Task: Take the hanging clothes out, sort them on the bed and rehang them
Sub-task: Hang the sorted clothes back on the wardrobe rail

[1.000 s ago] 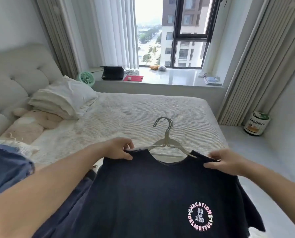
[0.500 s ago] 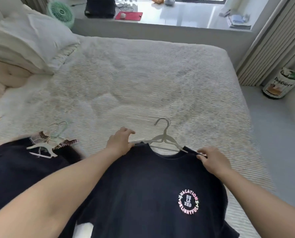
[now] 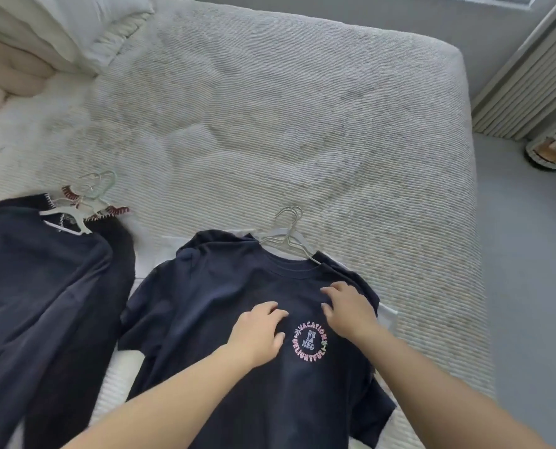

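Tee (image 3: 224, 319) lying flat on bed (image 3: 302, 140) w/ hanger (image 3: 289, 236) in; both hands, left (image 3: 258, 332) & right (image 3: 347, 311), pressing it, fingers relaxed, prob smoothing for sorting.

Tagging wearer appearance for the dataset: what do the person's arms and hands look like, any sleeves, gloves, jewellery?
Both forearms are bare to the bottom frame edge; no sleeve shows. The left hand and right hand wear no gloves, and no rings, watch or wristband are visible. No markings show on either arm.
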